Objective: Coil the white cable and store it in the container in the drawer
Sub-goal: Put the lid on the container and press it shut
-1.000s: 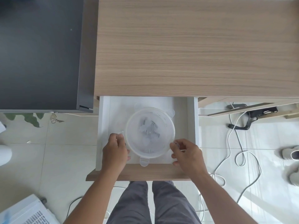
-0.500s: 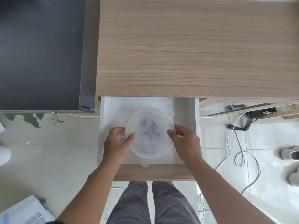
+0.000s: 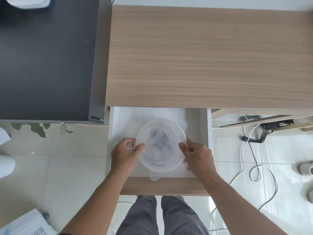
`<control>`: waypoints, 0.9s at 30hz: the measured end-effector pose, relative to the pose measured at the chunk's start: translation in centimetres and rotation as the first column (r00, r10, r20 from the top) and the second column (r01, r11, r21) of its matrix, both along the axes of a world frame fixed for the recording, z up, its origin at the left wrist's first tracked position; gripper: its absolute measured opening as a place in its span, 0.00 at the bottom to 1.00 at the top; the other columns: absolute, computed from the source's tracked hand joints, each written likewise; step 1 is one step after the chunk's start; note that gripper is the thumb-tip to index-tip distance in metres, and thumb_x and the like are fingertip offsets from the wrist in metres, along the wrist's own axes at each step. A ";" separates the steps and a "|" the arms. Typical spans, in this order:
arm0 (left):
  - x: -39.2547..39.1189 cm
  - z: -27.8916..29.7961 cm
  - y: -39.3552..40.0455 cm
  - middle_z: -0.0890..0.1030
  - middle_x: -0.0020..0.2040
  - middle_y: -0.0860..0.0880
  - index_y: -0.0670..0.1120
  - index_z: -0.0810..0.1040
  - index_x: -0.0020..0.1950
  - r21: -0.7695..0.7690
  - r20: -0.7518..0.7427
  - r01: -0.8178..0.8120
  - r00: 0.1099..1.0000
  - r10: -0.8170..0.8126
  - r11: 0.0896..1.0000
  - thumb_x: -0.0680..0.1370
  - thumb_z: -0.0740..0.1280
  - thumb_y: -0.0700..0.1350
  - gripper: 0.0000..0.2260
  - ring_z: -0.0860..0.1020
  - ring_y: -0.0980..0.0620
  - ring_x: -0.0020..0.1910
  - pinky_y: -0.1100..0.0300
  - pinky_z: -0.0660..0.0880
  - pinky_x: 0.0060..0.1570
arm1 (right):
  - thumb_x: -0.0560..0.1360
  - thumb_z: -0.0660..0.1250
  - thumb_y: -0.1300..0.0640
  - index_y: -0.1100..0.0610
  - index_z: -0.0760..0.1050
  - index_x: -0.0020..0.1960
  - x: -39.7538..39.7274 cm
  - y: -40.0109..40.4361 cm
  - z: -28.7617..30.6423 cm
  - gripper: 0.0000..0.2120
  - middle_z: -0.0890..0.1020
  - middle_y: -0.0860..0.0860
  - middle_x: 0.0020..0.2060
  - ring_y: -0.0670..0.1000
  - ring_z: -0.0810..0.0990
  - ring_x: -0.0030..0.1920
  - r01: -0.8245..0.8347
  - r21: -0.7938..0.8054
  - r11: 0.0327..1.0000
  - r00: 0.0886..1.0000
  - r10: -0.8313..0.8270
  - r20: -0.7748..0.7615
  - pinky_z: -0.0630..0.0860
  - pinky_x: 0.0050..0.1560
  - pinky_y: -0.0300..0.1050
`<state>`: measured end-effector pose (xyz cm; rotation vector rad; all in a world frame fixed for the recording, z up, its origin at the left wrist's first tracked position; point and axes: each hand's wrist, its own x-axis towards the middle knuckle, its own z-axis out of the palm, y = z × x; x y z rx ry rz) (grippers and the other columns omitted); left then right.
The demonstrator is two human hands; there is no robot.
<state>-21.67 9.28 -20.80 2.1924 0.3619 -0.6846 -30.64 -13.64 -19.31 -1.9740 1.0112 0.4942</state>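
A round translucent container with a clip-on lid sits in the open white drawer; grey bits show through the lid. My left hand grips the container's left rim, its thumb on the lid beside a side clip. At the right rim my right hand holds the lid edge with thumb and fingers. A white cable lies looped on the tiled floor to the right of the drawer.
Behind the drawer spreads the wooden desktop; a dark cabinet top adjoins it at left. Black cables and a plug lie under the desk at right. My legs stand below the drawer front. A shoe is far right.
Both hands moved from the drawer floor beside the container up onto its rim, and now grip the lid from either side. The container sits slightly farther back in the drawer.
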 end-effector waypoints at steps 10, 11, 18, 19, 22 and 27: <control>-0.2 1.4 -0.2 0.78 0.46 0.58 0.52 0.73 0.48 0.089 0.044 0.009 0.999 -0.013 0.996 0.74 0.75 0.55 0.13 0.79 0.52 0.46 0.63 0.71 0.36 | 0.78 0.68 0.42 0.46 0.81 0.49 0.5 1.0 0.0 0.09 0.82 0.37 0.40 0.48 0.81 0.43 0.103 -0.129 0.986 0.993 -0.094 0.076 0.70 0.35 0.41; -0.1 1.4 -0.1 0.78 0.46 0.57 0.52 0.73 0.48 0.080 0.036 0.007 0.999 -0.010 0.997 0.74 0.75 0.55 0.13 0.80 0.50 0.47 0.60 0.74 0.38 | 0.78 0.68 0.42 0.46 0.82 0.54 0.4 1.0 -0.1 0.11 0.82 0.37 0.42 0.48 0.80 0.44 0.100 -0.131 0.986 0.992 -0.089 0.090 0.70 0.37 0.41; 1.0 1.5 -0.1 0.79 0.50 0.52 0.50 0.72 0.51 0.063 -0.024 0.060 0.998 -0.058 0.996 0.76 0.72 0.56 0.14 0.82 0.43 0.48 0.44 0.81 0.50 | 0.78 0.66 0.37 0.41 0.78 0.65 0.8 0.7 -0.1 0.18 0.83 0.41 0.49 0.48 0.78 0.45 0.028 -0.215 0.976 0.996 -0.009 0.088 0.70 0.39 0.45; 1.2 1.5 -0.2 0.78 0.49 0.52 0.50 0.72 0.51 0.074 -0.027 0.077 0.997 -0.075 0.994 0.76 0.72 0.57 0.14 0.82 0.44 0.47 0.45 0.81 0.50 | 0.78 0.65 0.37 0.41 0.77 0.65 0.9 0.7 -0.1 0.18 0.82 0.41 0.49 0.48 0.78 0.45 0.018 -0.233 0.972 0.996 0.003 0.086 0.70 0.39 0.45; 1.4 1.3 -0.3 0.78 0.49 0.52 0.50 0.71 0.51 0.110 -0.027 0.116 0.993 -0.114 0.987 0.77 0.71 0.58 0.15 0.82 0.45 0.44 0.48 0.81 0.47 | 0.78 0.64 0.35 0.38 0.75 0.67 1.3 0.7 -0.1 0.19 0.81 0.41 0.49 0.48 0.77 0.45 -0.025 -0.279 0.960 0.997 0.046 0.068 0.70 0.39 0.45; 1.7 0.9 -0.4 0.78 0.48 0.50 0.50 0.70 0.53 0.166 -0.001 0.168 0.985 -0.170 0.972 0.78 0.69 0.58 0.15 0.79 0.47 0.43 0.56 0.72 0.39 | 0.79 0.62 0.35 0.36 0.73 0.68 1.5 0.8 -0.4 0.19 0.81 0.40 0.53 0.49 0.80 0.48 -0.052 -0.331 0.942 0.992 0.085 0.088 0.70 0.41 0.46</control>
